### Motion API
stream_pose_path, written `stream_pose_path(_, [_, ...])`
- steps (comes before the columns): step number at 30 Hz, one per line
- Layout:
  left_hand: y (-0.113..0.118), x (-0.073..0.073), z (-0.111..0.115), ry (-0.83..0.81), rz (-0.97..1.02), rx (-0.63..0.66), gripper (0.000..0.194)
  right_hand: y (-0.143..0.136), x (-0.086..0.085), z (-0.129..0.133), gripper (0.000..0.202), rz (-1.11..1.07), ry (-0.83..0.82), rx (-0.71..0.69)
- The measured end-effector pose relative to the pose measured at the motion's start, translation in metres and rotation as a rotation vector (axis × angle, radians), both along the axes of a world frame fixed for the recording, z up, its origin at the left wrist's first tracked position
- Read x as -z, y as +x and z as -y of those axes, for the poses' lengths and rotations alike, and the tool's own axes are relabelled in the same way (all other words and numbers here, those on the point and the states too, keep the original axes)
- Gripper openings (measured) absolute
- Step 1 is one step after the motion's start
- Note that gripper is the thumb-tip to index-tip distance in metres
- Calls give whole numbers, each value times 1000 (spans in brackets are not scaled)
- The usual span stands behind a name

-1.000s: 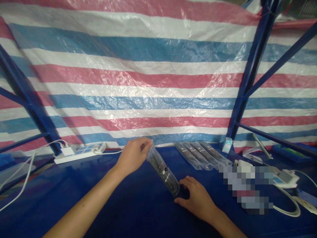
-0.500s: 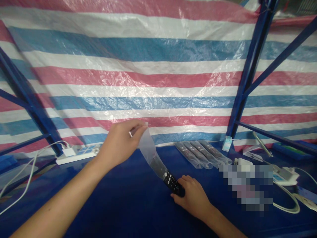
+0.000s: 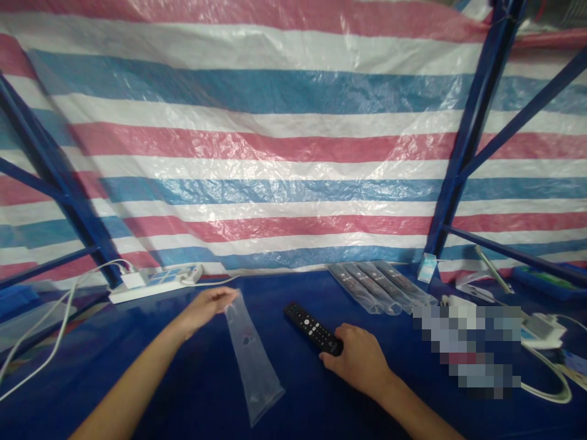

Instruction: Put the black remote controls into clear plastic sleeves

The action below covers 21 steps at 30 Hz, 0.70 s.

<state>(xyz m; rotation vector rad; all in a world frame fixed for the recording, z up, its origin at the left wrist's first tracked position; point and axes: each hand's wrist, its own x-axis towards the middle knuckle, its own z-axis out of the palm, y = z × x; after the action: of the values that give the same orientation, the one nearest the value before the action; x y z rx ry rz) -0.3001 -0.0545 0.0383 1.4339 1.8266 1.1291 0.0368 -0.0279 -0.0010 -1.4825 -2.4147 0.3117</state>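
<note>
Pinched at its top end by my left hand (image 3: 208, 310), a clear plastic bag (image 3: 252, 354) hangs down toward the blue table, flat and with nothing inside. My right hand (image 3: 360, 360) grips the near end of a black remote control (image 3: 312, 328) with white and grey buttons. The remote is bare, and a gap lies between it and the bag. Farther back, several remotes in clear bags (image 3: 380, 287) lie side by side on the table.
At the back left stands a white power strip (image 3: 158, 281) with a plugged-in charger and cables. A small light-blue box (image 3: 427, 267) is by the right rack post (image 3: 463, 134). Cables and another power strip (image 3: 543, 330) lie on the right, beside a blurred-out patch. A striped tarp hangs behind.
The bag has come off the remote. My left hand has moved down and to the left with it, while my right hand keeps the remote in about the same place.
</note>
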Motion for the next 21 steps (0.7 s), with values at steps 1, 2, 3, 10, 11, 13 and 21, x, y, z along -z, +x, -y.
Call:
stream_pose_path(1, [2,13,-5,-14,-26,25,55,-8,-1,0,22,3,-4,-8])
stream_pose_path(2, [4,23,-10,-11,-44,39,55,-16,-1,1,24,5,-9,-18])
stream_pose_path(3, [5,30,-15,3,-59,42,54,-24,-1,1,26,7,-14,-29])
stream_pose_path(10, [4,48,-35,77,-102,-22,42,-53,1,1,43,-23,8,-143])
stream_pose_path(11, [4,49,-35,80,-112,-33,40,-51,0,-1,44,-33,30,-142])
stream_pose_path(13, [5,52,-32,90,-166,-60,39,-40,-2,-11,42,-26,108,-93])
stream_pose_path(21, [11,57,-24,143,-342,-190,41,14,-19,-79,29,267,306,305])
